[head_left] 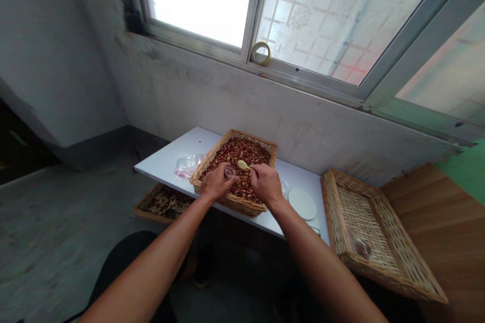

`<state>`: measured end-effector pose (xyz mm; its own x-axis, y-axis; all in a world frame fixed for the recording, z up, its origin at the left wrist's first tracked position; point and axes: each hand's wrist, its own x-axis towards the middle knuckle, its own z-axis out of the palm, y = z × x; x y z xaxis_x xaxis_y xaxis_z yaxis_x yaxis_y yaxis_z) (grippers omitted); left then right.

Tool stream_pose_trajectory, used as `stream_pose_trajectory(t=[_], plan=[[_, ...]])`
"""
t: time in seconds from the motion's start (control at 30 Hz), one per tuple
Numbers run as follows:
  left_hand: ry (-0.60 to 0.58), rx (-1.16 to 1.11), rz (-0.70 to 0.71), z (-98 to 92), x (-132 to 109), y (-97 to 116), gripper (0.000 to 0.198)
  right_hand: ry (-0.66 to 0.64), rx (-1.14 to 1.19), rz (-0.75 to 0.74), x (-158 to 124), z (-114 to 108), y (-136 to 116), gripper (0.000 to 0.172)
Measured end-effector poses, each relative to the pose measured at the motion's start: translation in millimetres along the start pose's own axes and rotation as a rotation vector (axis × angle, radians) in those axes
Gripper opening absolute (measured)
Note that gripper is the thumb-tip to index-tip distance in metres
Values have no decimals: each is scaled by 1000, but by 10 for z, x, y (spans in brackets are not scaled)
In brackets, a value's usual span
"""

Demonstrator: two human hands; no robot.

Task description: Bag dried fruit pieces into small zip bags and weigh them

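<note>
Pale spoon [243, 165] juts from R hand [266, 182] — thumb & fingers pinching handle. L hand [215, 182], fingers curled, grips sm. clear bag [229, 172] over filled basket [242, 205].

I note a filled wicker basket [237, 205] — above it, left hand [215, 182] grips a clear bag [229, 172], right hand [267, 181] a pale spoon [242, 164]; right of the basket, a white disc [302, 204].

A silver metal-framed window [316, 15] is set in the grey plaster wall [212, 93]. A yellowish ring-shaped tape roll [268, 55] stands upright at its lower edge. A small multicoloured object [261, 75], too small to identify, lies just below. Brown wood-grain panel [443, 222]: far right. Grey floor [68, 232]: left.
</note>
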<state>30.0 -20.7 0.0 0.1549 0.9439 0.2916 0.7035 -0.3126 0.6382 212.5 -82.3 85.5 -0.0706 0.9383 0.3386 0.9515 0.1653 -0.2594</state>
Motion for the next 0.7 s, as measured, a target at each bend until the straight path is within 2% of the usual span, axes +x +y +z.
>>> stream_pose_trajectory(t=[0.13, 0.27, 0.47, 0.6, 0.7], plan=[[23, -30, -21, 13, 4, -16, 49, -172, -66, 231, 49, 82, 282, 33], [52, -71, -23, 15, 2, -16, 45, -281, -58, 293, 26, 153, 419, 31], [60, -74, -26, -1, -15, 18, 43, -265, 149, 299, 27, 398, 354, 30], [64, -86, -30, -2, -22, 26, 41, -163, 401, 430, 58, 676, 311, 26], [76, -97, -26, 7, -19, 15, 41, -112, 476, 497, 82, 851, 309, 27]])
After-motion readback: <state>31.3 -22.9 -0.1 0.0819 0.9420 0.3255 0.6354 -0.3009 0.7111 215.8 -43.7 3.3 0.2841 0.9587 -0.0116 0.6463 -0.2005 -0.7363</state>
